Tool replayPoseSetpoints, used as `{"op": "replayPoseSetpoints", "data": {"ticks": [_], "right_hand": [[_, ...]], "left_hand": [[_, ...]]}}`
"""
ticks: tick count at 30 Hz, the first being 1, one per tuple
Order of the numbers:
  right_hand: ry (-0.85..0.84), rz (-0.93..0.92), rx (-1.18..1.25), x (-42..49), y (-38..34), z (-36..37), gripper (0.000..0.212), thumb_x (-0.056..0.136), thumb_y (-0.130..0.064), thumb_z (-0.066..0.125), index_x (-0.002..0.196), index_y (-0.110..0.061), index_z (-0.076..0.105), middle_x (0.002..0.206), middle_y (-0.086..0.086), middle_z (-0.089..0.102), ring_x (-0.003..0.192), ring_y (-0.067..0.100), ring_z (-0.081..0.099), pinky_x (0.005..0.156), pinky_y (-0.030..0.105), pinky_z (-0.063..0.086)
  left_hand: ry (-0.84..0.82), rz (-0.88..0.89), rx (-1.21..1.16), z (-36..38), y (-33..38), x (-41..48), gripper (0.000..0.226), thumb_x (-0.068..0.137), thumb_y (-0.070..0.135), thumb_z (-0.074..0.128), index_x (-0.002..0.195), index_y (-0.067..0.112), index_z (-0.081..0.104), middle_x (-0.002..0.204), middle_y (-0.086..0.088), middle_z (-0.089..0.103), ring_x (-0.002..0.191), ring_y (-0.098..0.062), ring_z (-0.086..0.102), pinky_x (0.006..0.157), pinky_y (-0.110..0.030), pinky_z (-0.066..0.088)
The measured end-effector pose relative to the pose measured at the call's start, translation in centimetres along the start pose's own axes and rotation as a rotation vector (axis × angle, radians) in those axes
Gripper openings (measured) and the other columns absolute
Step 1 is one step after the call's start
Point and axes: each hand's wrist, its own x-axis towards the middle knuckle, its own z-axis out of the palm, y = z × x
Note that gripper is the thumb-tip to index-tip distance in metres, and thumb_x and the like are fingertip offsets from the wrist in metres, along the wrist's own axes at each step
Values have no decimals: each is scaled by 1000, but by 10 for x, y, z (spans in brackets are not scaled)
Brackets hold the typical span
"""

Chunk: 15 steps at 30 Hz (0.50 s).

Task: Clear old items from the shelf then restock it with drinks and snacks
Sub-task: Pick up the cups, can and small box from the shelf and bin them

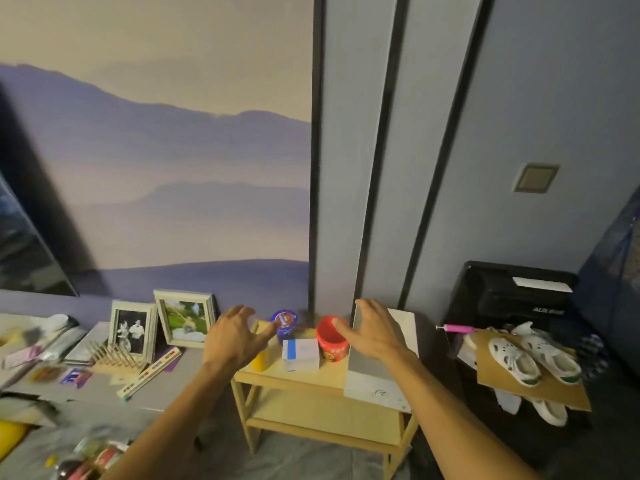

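A small light-wood shelf point(311, 377) stands against the wall with a lower tier below its top. On top stand a blue cup point(284, 322), a red cup point(331, 339), a white and blue box point(300, 353), a yellow item point(260, 360) and a large grey-white box point(381, 368). My left hand point(235, 336) hovers with spread fingers over the yellow item, its fingertips near the blue cup. My right hand point(375, 332) is spread between the red cup and the large box, thumb at the cup's rim. Neither hand grips anything.
A grey surface to the left holds two photo frames point(185, 318), a wooden rack point(114, 358), a long strip point(150, 372) and loose clutter. At the right, white shoes point(533, 355) lie on cardboard beside a black box point(509, 296). Bottles lie at the lower left.
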Motion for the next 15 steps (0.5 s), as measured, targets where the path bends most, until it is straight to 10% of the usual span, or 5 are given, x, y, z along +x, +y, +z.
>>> {"op": "replayPoseSetpoints", "data": {"ticks": [15], "right_hand": [[-99,77,-32,113,-18,85,81,87,-81,61,146,-27,46,148,-2,53,130,23,55,92,34,50]], "left_hand": [[-149,-60,15,82,-41,119,102,72,104,36,137,30,64,149,5,59,121,-22,66,93,-42,61]]}}
